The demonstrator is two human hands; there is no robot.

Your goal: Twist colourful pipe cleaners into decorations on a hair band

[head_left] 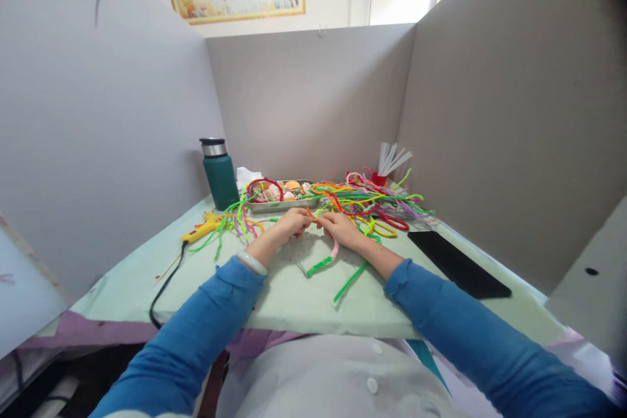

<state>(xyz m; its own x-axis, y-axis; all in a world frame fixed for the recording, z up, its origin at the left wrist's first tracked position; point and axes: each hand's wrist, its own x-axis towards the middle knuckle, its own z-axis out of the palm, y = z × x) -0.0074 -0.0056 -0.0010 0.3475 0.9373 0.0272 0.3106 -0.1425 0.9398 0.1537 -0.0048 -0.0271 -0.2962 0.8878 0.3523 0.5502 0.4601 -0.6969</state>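
My left hand (296, 223) and my right hand (339, 229) are close together above the middle of the table, fingertips nearly touching. Both pinch a short orange pipe cleaner (310, 214) between them. Below my hands hangs or lies a curved wire piece, wrapped in pink and green (320, 266), with bare wire at its left. A straight green pipe cleaner (351, 282) lies under my right forearm. Whether the orange piece joins the curved one is hidden by my fingers.
Behind my hands are a metal tray (274, 207) of small items and a heap of colourful pipe cleaners (362, 196). A green bottle (221, 179) and yellow glue gun (202, 228) are left; a black flat object (458, 263) is right. Grey partitions surround the table.
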